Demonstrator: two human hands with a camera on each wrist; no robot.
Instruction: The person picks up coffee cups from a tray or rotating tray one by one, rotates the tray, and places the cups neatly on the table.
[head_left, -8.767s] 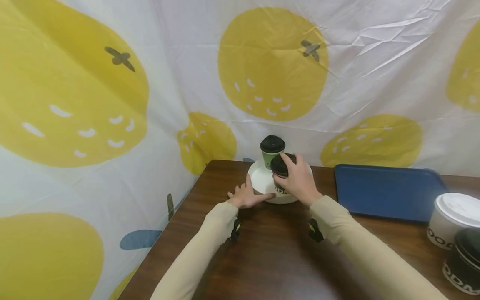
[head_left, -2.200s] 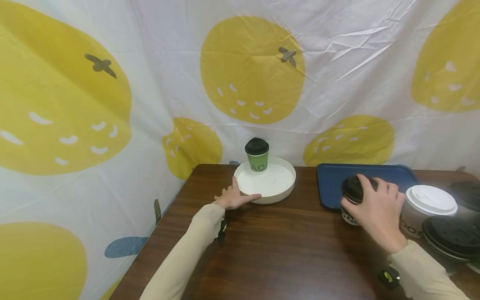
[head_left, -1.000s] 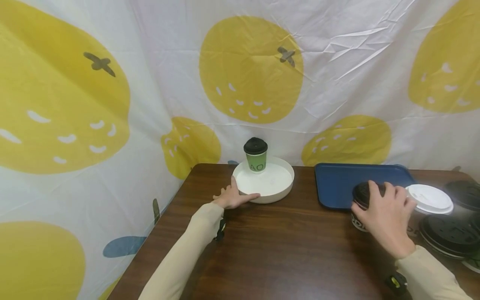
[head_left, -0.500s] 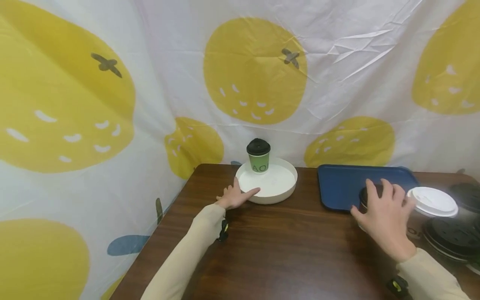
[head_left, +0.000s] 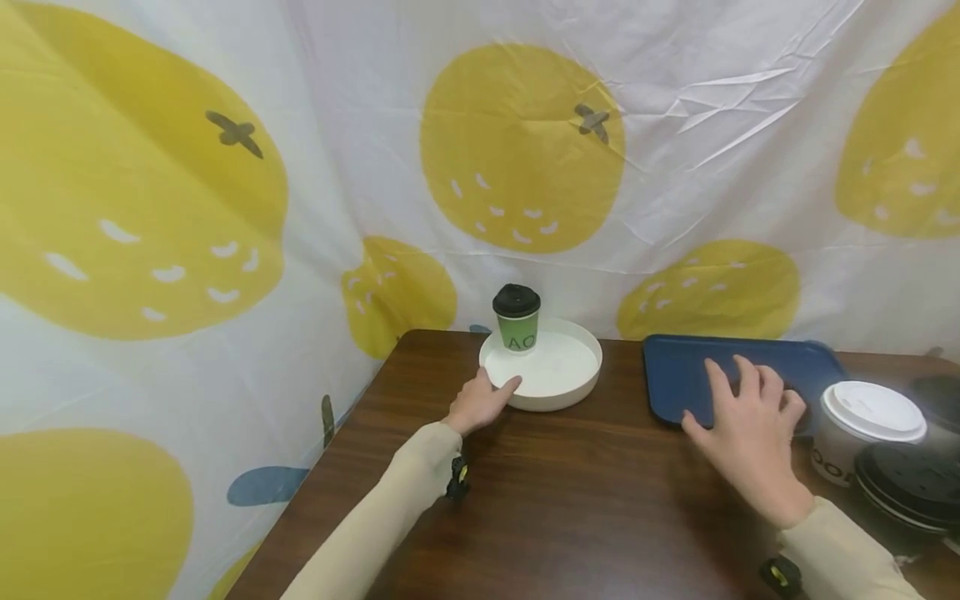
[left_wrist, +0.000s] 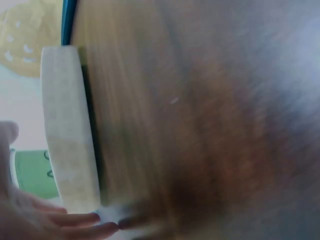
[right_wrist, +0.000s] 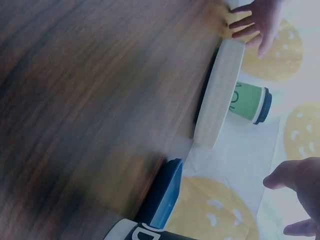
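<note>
In the head view, a small green paper cup (head_left: 517, 327) with a black lid stands upright in a round white tray (head_left: 555, 402), toward its back left. At the tray's near-left rim is my left hand (head_left: 477, 402), thumb along the edge; the right wrist view shows its fingers spread. My right hand (head_left: 753, 437) hovers with fingers apart and slightly bent, holding nothing, in front of the blue tray (head_left: 675, 375). A dark cup with white lettering (right_wrist: 145, 233) shows at the bottom of the right wrist view; my right hand mostly hides it in the head view.
Right of my right hand stands a larger cup with a white lid (head_left: 873, 410). Another cup with a wide black lid (head_left: 911, 483) is nearer, and a further dark lid (head_left: 937, 396) lies behind. A fruit-patterned cloth (head_left: 525, 150) hangs behind the brown table (head_left: 570, 500).
Earlier my right hand held a dark cup over the white tray, then carried it right to the blue tray. It has since let go and shifted slightly left. The green cup stays put.
</note>
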